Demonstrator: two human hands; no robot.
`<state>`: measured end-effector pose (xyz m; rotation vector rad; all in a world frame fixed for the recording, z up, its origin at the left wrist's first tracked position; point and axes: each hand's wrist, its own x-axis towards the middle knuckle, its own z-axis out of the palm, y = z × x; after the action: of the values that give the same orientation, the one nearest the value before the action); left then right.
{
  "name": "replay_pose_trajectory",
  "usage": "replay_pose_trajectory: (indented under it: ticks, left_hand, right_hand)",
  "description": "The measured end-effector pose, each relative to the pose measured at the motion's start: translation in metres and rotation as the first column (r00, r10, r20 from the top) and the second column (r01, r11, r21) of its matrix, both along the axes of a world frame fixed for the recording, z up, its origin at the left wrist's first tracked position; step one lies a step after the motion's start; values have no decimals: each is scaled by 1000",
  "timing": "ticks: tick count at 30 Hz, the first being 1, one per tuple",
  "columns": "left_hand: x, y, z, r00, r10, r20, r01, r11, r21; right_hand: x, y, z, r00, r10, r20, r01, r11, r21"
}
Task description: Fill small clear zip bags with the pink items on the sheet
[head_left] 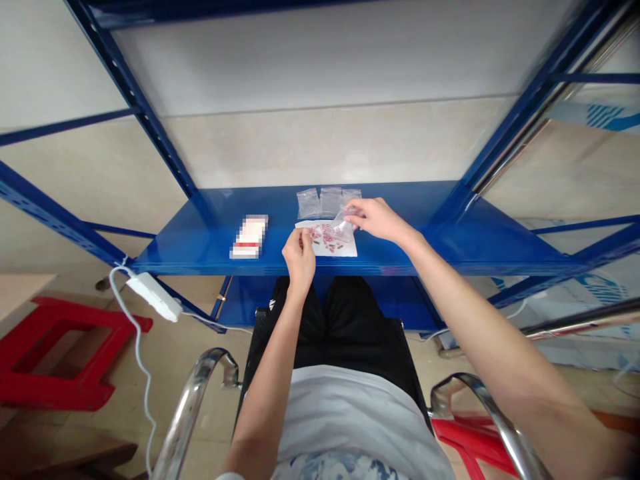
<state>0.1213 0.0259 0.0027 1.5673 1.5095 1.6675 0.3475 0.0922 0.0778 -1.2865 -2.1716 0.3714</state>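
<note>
The right hand is clamping its fingertips on the upper end of a small clear bag, which is slanting down over a white sheet near the front edge of the blue shelf. The left hand is bending its thumb and fingers toward one another at the sheet's left edge; whether they are closing on a piece, I cannot tell. Judging by how things are lying, the work is looking only partly done: the held bag is out and hanging over the sheet, yet many small pink pieces are lying loose beneath and beside it, seemingly waiting to be dealt with. Three more clear bags are lying flat side by side just behind the sheet, showing no pieces inside, so they are appearing unused. Whether anything is sitting in the held bag is too small to make out. As for looks, the bag is shining thin and see-through, crinkling with pale glints, while the pieces are showing pink and reddish, with a few darker bits mixing among them, scattering unevenly across the sheet's middle.
</note>
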Motion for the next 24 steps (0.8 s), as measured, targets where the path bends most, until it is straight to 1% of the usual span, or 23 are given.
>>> replay_pose_trajectory:
  ticks: [2,4,7,9,12,14,16,20,22,24]
  left_hand:
    - [-1,2,2,994,-7,109,14,998,-67]
    - [-3,4,5,981,-25,192,44,995,-93]
    - [-8,6,9,975,-41,217,59,995,-78]
    - [-12,5,11,988,-32,151,41,998,-51]
    - [-23,-3,10,998,-4,-70,7,999,42]
    - [-31,-13,5,970,40,-239,-12,993,117]
    - [-38,-22,-3,931,40,-363,20,987,159]
    - [-46,-32,-18,855,-111,-507,199,972,122]
    - [-47,-32,-23,833,-141,-535,223,971,90]
    - [-47,-30,-25,830,-155,-535,225,972,69]
  right_hand:
    - [1,2,-2,999,-12,-49,11,1000,-20]
    - [2,4,-3,994,-36,-99,31,998,-49]
    - [3,4,-4,984,-61,-168,49,996,-75]
    - [2,3,-5,977,-65,-203,49,995,-83]
    - [1,2,-8,973,-72,-221,53,994,-92]
    - [1,2,-11,975,-75,-211,58,995,-84]
    - [0,2,-13,978,-73,-196,60,996,-73]
    - [-1,1,-16,980,-71,-188,57,995,-77]
    - [-2,1,-16,981,-72,-181,60,996,-72]
    - [-1,2,-16,982,-76,-173,66,996,-61]
